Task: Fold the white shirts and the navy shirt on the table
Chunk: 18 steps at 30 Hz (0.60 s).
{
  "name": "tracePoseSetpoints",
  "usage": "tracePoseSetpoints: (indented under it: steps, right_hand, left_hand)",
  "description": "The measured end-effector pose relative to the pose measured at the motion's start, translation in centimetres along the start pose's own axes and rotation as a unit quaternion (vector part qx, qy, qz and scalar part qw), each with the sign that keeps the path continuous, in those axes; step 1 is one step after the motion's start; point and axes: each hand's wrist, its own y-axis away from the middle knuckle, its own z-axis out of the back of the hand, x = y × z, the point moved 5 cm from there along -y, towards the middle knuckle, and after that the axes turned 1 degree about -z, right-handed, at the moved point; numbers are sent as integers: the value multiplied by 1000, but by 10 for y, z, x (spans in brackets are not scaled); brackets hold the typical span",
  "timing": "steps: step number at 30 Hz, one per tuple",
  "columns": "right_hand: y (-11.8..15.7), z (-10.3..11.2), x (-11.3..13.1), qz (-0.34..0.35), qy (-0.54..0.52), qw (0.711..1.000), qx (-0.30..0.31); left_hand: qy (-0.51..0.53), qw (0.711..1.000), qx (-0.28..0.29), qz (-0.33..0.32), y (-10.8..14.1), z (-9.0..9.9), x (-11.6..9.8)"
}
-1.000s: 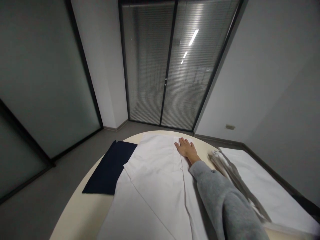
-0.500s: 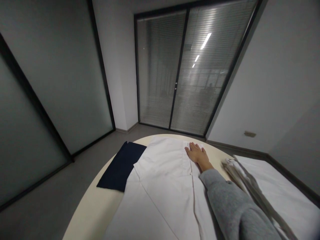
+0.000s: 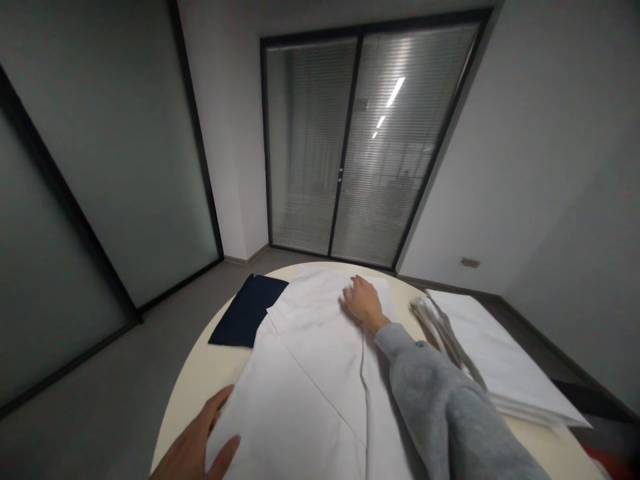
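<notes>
A white cloth garment (image 3: 305,400) lies lengthwise on the round cream table (image 3: 193,373), with seams and a folded flap along its right side. My right hand (image 3: 363,303), in a grey sleeve, is over the far right part of the garment, fingers apart and slightly bent. At the near left edge of the garment is my left hand (image 3: 200,437), thumb spread from the fingers. Its thumb lies over the cloth and its fingers are by the edge; whether they pinch any cloth is not visible. A dark navy folded cloth (image 3: 250,310) sits partly beneath the garment's left side.
A stack of folded white cloth (image 3: 493,347) with greyish-brown edges rests at the table's right side. Beyond the table stand a glass door with blinds (image 3: 320,167) and a pale wall (image 3: 540,167). A frosted glass panel (image 3: 130,147) rises on the left.
My left hand has come into view at the garment's near left edge. My right hand has shifted left across the cloth, its fingers now more bent. The view has turned slightly right.
</notes>
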Motion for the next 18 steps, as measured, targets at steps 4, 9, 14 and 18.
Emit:
tracePoseSetpoints:
  steps: [4, 9, 14, 18]
  right_hand:
    - [71, 40, 46, 112, -61, 991, 51]
    - [188, 77, 79, 185, -210, 953, 114]
    - [247, 77, 82, 172, -313, 922, 146]
    - [255, 59, 66, 135, -355, 911, 158]
  left_hand:
    - [57, 998, -39, 14, 4, 8, -31]
    - [56, 986, -76, -141, 13, 8, -85]
    - [-43, 915, 73, -395, 28, -39, -152]
    - [-96, 865, 171, -461, 36, -68, -172]
